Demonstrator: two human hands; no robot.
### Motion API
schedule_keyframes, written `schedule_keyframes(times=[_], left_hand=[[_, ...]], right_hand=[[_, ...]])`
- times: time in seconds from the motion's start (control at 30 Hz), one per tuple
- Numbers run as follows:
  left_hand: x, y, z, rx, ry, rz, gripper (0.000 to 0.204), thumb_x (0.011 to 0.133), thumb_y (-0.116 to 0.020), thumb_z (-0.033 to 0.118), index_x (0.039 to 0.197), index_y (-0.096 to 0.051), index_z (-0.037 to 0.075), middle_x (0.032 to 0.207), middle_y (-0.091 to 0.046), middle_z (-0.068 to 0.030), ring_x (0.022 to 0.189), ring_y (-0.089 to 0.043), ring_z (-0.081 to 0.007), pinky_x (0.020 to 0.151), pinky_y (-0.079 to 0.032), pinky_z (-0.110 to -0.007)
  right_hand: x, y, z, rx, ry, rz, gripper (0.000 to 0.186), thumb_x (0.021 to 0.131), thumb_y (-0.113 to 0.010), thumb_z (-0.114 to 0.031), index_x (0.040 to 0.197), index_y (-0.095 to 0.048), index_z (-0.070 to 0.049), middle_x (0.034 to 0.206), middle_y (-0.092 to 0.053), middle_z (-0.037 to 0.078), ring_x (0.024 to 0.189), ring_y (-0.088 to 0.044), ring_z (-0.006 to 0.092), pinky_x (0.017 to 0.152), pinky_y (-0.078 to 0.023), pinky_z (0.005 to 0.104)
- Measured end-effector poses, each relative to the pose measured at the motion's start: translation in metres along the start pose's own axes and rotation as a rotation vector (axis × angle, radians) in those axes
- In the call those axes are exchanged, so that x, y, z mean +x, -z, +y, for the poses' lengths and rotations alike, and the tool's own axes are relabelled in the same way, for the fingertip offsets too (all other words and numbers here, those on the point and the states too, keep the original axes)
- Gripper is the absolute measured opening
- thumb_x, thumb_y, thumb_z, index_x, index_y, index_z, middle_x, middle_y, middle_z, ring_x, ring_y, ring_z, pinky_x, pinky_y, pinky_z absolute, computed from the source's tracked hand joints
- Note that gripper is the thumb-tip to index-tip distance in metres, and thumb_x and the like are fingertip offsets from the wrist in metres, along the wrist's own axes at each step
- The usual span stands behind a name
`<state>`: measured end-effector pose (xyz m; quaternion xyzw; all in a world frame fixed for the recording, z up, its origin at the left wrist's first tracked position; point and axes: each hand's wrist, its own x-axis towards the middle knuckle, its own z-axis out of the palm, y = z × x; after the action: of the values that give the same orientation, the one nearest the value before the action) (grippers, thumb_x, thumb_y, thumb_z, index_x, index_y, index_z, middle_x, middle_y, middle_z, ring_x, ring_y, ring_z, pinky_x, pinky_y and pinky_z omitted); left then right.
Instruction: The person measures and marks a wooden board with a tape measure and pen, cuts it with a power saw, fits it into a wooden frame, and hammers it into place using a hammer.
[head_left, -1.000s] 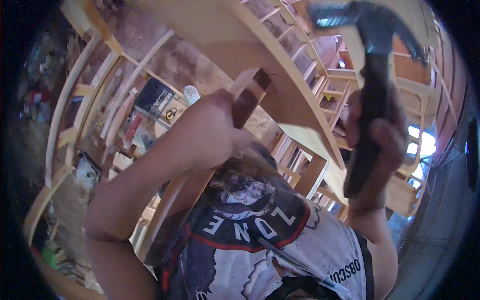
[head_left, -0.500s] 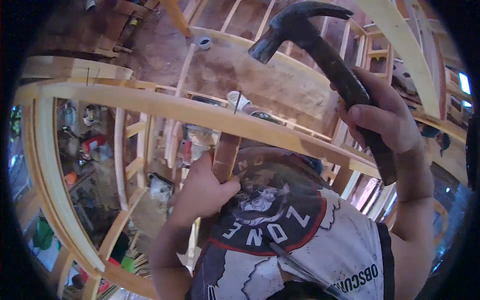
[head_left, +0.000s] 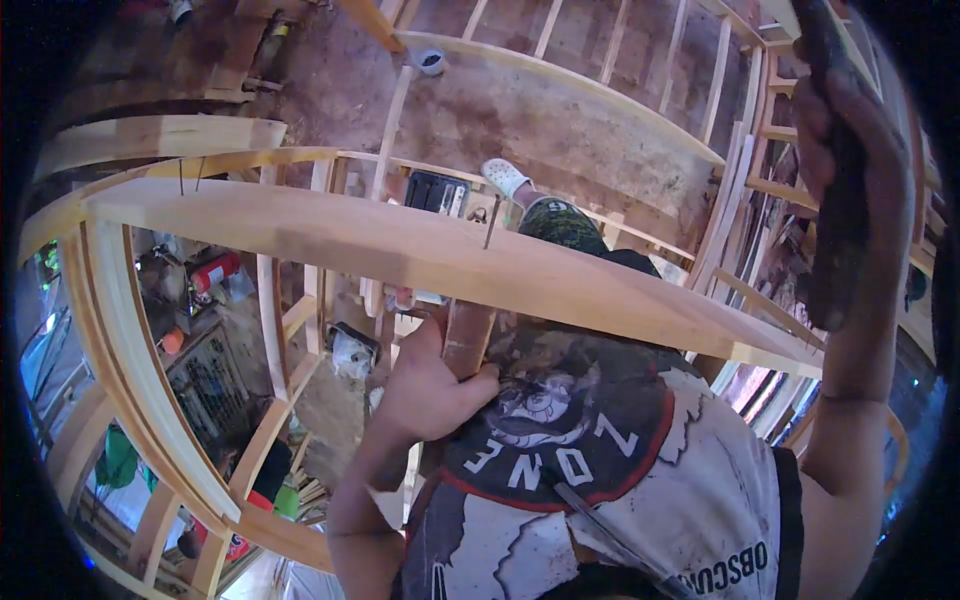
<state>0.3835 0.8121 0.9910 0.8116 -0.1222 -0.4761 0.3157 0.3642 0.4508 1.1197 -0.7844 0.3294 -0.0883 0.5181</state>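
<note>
A long pale wooden beam [head_left: 330,235] runs across in front of me. One nail [head_left: 491,225] stands up from its top near the middle, partly driven. Below the beam, my left hand [head_left: 425,385] is closed around a short upright wooden stud [head_left: 468,335], whose top meets the beam's underside. On the far right my right hand [head_left: 865,130] grips a hammer [head_left: 838,240] by its dark handle. The hammer is lifted well away from the nail, and its head cannot be made out at the upper edge.
Two more nails [head_left: 182,178] stick up near the beam's left end. Wooden framing [head_left: 275,325] surrounds me. On the ground beyond are a small white bucket [head_left: 430,62] and a dark case [head_left: 437,192]. A white clog [head_left: 504,178] shows past the beam.
My right hand has swung the hammer up and to the right, away from the nail. My left hand keeps its hold on the stud. The whole view has shifted slightly.
</note>
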Motion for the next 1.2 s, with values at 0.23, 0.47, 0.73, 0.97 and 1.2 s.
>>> schedule_keyframes(times=[0.23, 0.47, 0.73, 0.97, 1.2], left_hand=[[0.001, 0.022, 0.021, -0.099, 0.033, -0.154, 0.069, 0.074, -0.072, 0.027, 0.127, -0.047, -0.008, 0.114, -0.061, -0.0279, 0.11, -0.06, -0.0419, 0.097, -0.046, -0.046], [-0.002, 0.009, 0.02, -0.085, -0.04, 0.025, 0.045, 0.071, -0.076, 0.02, 0.109, -0.06, 0.006, 0.1, -0.065, -0.0153, 0.096, -0.065, -0.032, 0.087, -0.05, -0.041], [-0.008, 0.015, 0.015, -0.05, -0.006, 0.008, 0.044, 0.071, -0.077, 0.02, 0.108, -0.06, 0.004, 0.101, -0.064, -0.0147, 0.097, -0.064, -0.0319, 0.089, -0.049, -0.042], [-0.001, 0.02, 0.022, -0.132, 0.021, -0.119, 0.071, 0.076, -0.075, 0.031, 0.128, -0.048, -0.009, 0.116, -0.062, -0.0276, 0.113, -0.061, -0.0401, 0.098, -0.047, -0.043], [-0.005, 0.019, 0.036, -0.037, 0.021, -0.043, 0.065, 0.077, -0.076, 0.034, 0.119, -0.053, -0.01, 0.112, -0.063, -0.0275, 0.108, -0.062, -0.0404, 0.095, -0.048, -0.044]], right_hand=[[-0.016, -0.037, 0.004, -0.073, -0.363, -0.632, 0.056, 0.084, -0.068, -0.013, 0.136, -0.049, 0.001, 0.08, -0.063, 0.006, 0.05, -0.055, 0.0106, 0.043, -0.043, 0.0245], [0.016, -0.002, 0.015, 0.022, -0.154, -0.209, 0.021, 0.093, -0.058, -0.027, 0.089, -0.058, -0.007, 0.064, -0.055, 0.0, 0.049, -0.052, 0.0087, 0.046, -0.043, 0.0226], [0.006, -0.016, -0.002, 0.006, -0.306, -0.251, 0.028, 0.092, -0.058, -0.026, 0.106, -0.06, -0.002, 0.072, -0.06, 0.004, 0.054, -0.056, 0.0087, 0.048, -0.043, 0.02], [-0.005, -0.02, 0.02, 0.136, -0.352, -0.44, 0.031, 0.091, -0.061, -0.018, 0.117, -0.06, 0.0, 0.079, -0.065, 0.004, 0.056, -0.058, 0.0106, 0.05, -0.045, 0.0221], [0.009, -0.01, 0.023, 0.206, -0.264, -0.132, 0.037, 0.089, -0.062, -0.025, 0.113, -0.058, 0.002, 0.068, -0.059, 0.005, 0.042, -0.052, 0.0115, 0.039, -0.04, 0.0221]])
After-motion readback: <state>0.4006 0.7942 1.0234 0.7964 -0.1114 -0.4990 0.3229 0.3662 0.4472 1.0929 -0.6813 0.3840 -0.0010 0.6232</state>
